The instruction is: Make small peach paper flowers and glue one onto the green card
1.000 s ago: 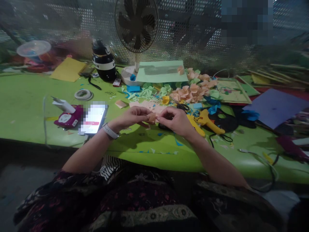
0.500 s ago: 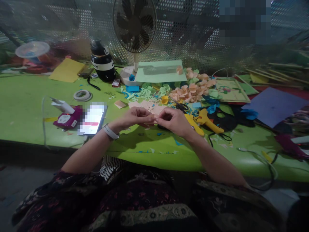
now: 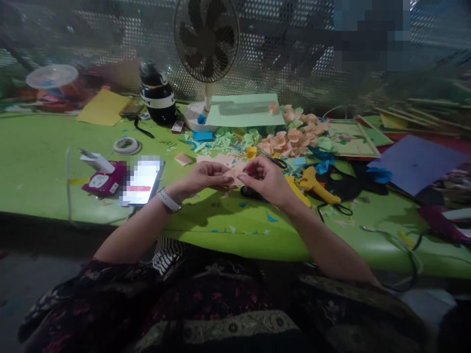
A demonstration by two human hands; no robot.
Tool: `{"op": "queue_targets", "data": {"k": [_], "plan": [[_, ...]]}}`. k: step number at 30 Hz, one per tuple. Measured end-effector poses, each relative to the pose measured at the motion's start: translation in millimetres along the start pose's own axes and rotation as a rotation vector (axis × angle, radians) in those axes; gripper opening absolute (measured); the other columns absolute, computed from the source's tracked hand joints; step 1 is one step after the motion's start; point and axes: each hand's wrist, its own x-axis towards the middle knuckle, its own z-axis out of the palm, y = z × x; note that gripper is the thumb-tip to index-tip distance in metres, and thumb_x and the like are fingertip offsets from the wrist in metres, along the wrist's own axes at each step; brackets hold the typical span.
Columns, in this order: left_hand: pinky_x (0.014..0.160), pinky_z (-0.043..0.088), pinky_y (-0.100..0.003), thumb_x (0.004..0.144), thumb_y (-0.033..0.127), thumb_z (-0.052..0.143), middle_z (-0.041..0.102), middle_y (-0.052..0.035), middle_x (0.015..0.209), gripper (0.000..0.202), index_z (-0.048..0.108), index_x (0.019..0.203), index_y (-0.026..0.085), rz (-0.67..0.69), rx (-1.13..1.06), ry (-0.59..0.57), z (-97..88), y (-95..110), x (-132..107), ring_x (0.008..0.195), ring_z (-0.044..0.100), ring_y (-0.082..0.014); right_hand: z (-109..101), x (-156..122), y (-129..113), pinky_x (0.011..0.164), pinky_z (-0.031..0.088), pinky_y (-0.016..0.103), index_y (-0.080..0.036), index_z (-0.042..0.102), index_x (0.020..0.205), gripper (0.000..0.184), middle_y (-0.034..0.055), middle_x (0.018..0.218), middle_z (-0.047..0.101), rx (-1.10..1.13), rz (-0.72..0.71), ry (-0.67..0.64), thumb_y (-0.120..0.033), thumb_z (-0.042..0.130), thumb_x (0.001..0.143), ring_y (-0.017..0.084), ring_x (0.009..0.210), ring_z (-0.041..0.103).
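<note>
Right hand (image 3: 265,180) shifts since half a second ago, baring the peach paper piece (image 3: 234,175)

It sits between your two hands' fingertips. Your left hand (image 3: 209,177) pinches one edge; your right thumb meets the other, though whether those fingers grip is unclear. Expect it light, thin, quick to crease: hold edges softly. Curled peach paper petals (image 3: 293,140) lie beyond your right fingers.

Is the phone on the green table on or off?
On: the phone's screen glows bright white, with a pinkish-red bar across it. Parts of the screen are blurred, so I can't tell what it's showing.
</note>
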Motion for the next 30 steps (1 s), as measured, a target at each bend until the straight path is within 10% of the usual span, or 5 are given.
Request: {"op": "queue_targets", "data": {"k": [30], "plan": [[0.070,0.060,-0.027,0.070,0.035,0.087,0.075,-0.0049,0.077,0.039,0.066,0.093,0.012,-0.057,0.048,-0.023,3.2,4.3,-2.0,0.069,0.071,-0.0131,-7.3,-0.4,-1.8,0.063,0.046,0.027,-0.018,0.062,0.102,0.036,-0.0016,0.076,0.060,0.037,0.005,-0.128,-0.037,0.076,0.076,0.012,0.068,0.056]]}}
